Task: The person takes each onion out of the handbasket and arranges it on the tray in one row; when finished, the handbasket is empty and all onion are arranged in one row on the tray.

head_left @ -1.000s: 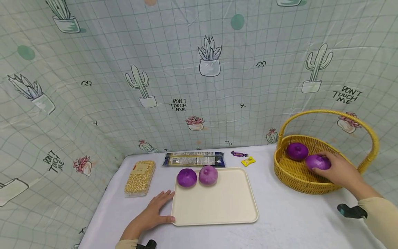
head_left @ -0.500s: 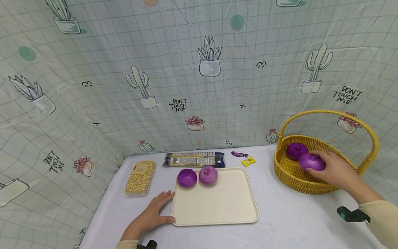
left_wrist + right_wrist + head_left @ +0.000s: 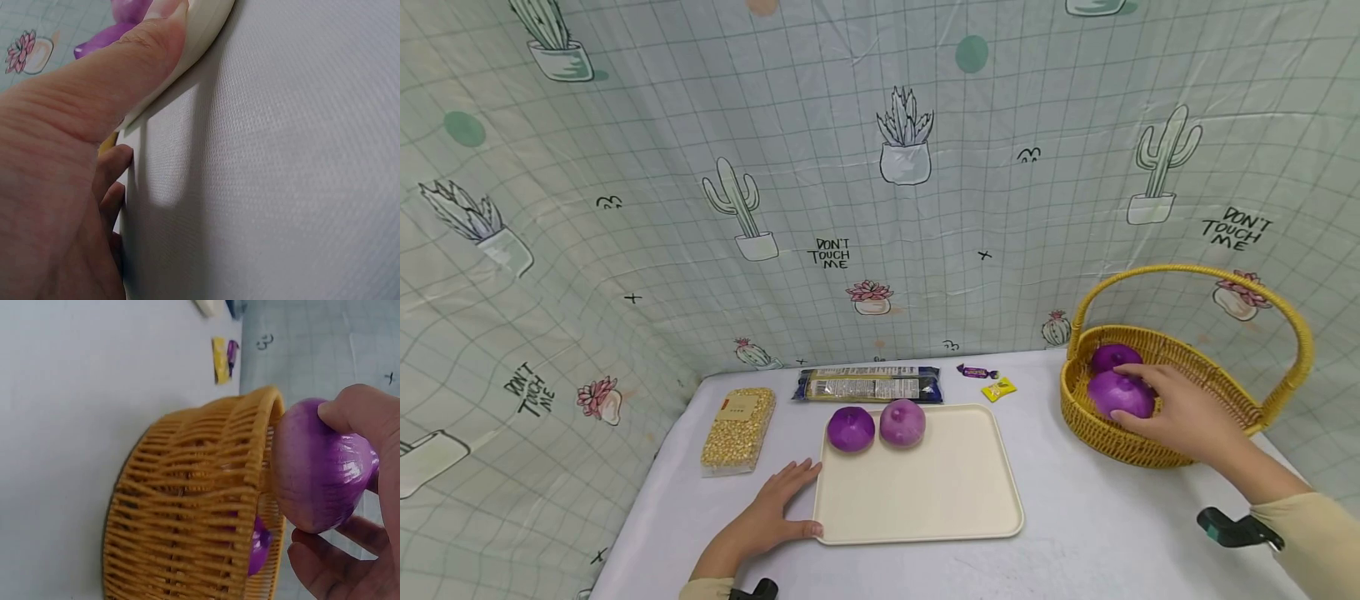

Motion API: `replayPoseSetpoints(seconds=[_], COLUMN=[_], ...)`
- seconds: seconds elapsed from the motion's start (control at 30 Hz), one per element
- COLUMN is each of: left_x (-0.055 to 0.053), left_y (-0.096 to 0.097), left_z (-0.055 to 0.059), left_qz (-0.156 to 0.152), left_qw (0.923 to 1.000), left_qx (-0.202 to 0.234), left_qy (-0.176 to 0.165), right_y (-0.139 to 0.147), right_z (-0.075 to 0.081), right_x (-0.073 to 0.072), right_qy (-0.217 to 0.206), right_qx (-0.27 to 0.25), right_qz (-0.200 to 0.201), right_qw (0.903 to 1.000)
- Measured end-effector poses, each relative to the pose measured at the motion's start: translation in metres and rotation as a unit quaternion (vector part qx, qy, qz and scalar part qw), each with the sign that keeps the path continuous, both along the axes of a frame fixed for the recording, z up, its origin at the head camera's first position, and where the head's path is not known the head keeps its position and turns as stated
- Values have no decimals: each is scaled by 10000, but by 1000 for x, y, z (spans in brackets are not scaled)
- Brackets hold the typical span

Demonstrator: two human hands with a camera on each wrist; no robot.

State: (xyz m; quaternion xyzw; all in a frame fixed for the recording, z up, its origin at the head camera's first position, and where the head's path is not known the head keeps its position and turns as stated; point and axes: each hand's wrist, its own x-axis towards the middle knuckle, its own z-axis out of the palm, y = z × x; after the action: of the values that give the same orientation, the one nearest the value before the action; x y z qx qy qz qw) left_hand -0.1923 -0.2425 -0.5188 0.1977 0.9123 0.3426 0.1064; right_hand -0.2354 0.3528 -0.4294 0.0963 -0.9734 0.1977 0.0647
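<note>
The right hand point(image 3: 1187, 414) has shifted toward nine o'clock with its purple onion point(image 3: 1117, 396), thumb and fingers clamped round it. The yellow basket point(image 3: 1120, 439), at the cream tray point(image 3: 925, 492)'s two o'clock, lies below that onion and contains a darker onion point(image 3: 1112, 356). The left hand point(image 3: 767, 517), thumb apart from its fingers, touches the tray's eight o'clock corner.
</note>
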Motion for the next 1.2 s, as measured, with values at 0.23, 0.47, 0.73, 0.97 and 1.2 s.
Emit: replayPoseSetpoints(seconds=[0.23,0.47,0.73,0.97,1.2], left_x=[0,1,2,1,0], left_y=[0,0,1,0,0], left_z=[0,-1,2,0,1], left_qz=[10,2,8,21,26], left_qw=[10000,10000,10000,10000,10000], left_qx=[-5,4,18,-12,-29], left_qy=[-29,-32,-7,-18,-58], right_y=[-15,-30,-49,-67,-87], right_z=[1,-1,-6,-15,-27], right_x=[5,9,10,8,3], right_qy=[209,248,329,288,361], right_qx=[-94,-160,-231,-222,-200], right_qz=[210,399,596,632,784], right_qw=[9995,9988,9974,9973,9961])
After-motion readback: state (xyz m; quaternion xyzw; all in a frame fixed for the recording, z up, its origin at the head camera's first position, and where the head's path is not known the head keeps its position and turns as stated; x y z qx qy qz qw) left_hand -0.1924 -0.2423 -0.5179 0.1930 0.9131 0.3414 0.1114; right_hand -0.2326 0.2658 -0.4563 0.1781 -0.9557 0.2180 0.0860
